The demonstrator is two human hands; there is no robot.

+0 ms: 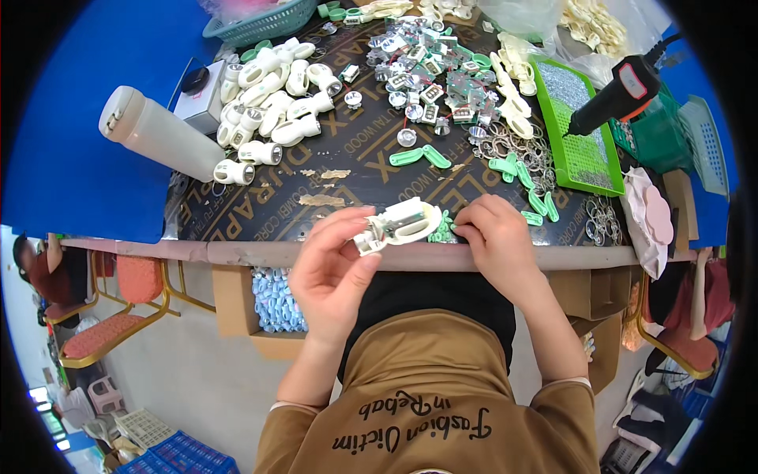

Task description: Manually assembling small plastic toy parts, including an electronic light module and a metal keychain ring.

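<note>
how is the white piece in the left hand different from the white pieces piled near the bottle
The white piece in the left hand is lifted off the table, alone; the piled white pieces lie heaped on the dark board. The held piece shows an open side with a metal insert; the piled pieces look closed, with round caps at one end. Both are white plastic with a rounded loop shape.

Bright, even light falls from above, so the tabletop [260, 207] shows only short, soft shadows under the small parts. The clear plastic pieces [426, 71] near its far side throw little glints. The middle is sharp; detail softens toward the rim, where straight edges bow strongly, and a black circular border cuts off all four corners
</note>
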